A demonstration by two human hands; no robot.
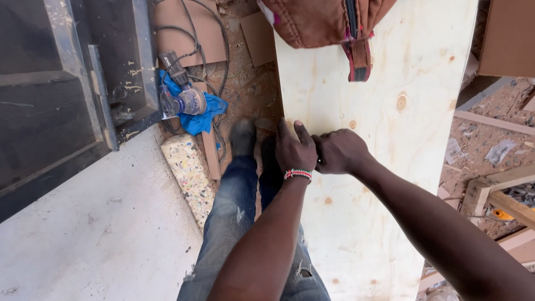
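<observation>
A long pale plywood board (pixel 384 72) runs from the bottom middle to the top right of the head view. My left hand (pixel 294 150), with a beaded wristband, rests at the board's left edge, fingers bent over it and thumb on top. My right hand (pixel 340 151) is closed right beside it on the board's face; a small thing may be pinched between the two hands, but I cannot make it out. My legs in blue jeans (pixel 234 223) stand to the left of the board.
A brown bag (pixel 329 22) lies on the board's far end. A power tool (pixel 181 89) with a cable sits on a blue cloth on the sawdust floor. A dark panel (pixel 61 100), a speckled foam block (pixel 189 173) and timber offcuts (pixel 501 189) lie around.
</observation>
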